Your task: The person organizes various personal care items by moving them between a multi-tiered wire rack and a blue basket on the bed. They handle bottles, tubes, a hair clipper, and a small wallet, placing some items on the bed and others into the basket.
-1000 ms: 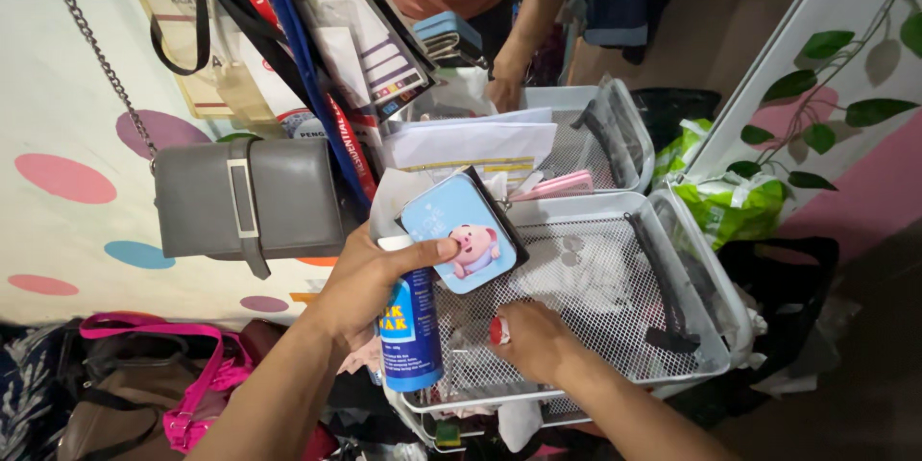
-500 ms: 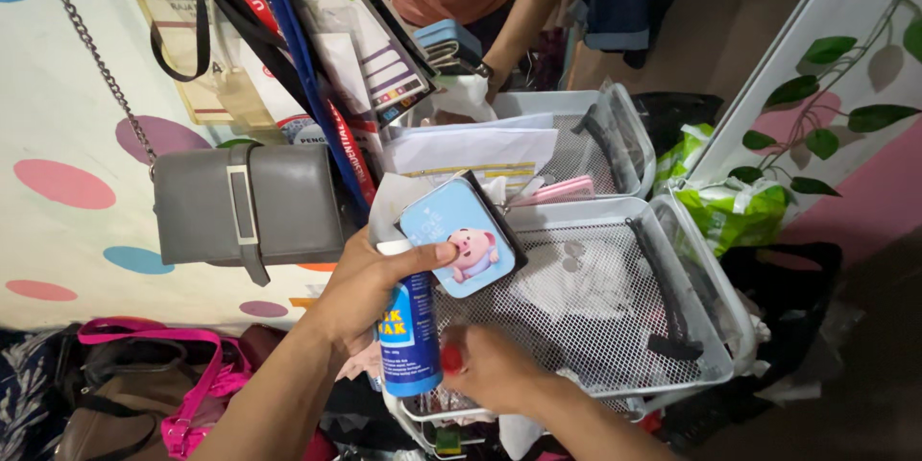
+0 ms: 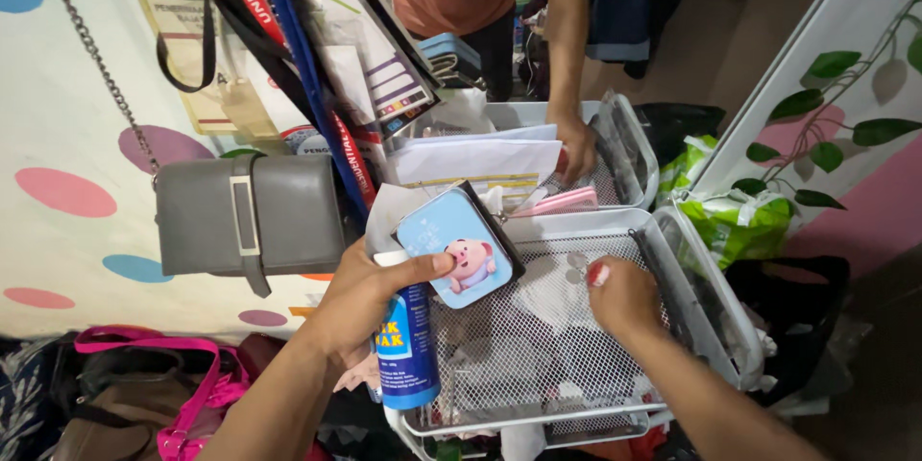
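My left hand point(image 3: 363, 305) grips a blue spray can point(image 3: 407, 350) with a white cap and, under the thumb, a light blue pouch point(image 3: 457, 242) with a pink cartoon pig on it. Both hang over the left edge of a white wire mesh tray point(image 3: 663, 230). My right hand point(image 3: 624, 298) reaches into that tray with fingers curled; a small red and white thing shows at its fingertips, and I cannot tell whether it is pinched. The tray's floor shows white paper or cloth through the mesh.
A second white tray point(image 3: 629, 139) behind holds white envelopes point(image 3: 475, 158) and a pink item; another person's hand point(image 3: 574, 149) rests in it. A grey chain-strap purse point(image 3: 248, 216) and lanyards hang at left. A pink bag point(image 3: 182, 394) lies below, and a green plastic bag point(image 3: 735, 221) sits at right.
My right hand has moved from the tray's near left corner up and to the right, toward the tray's middle. My left hand has kept its hold on the can and pouch.
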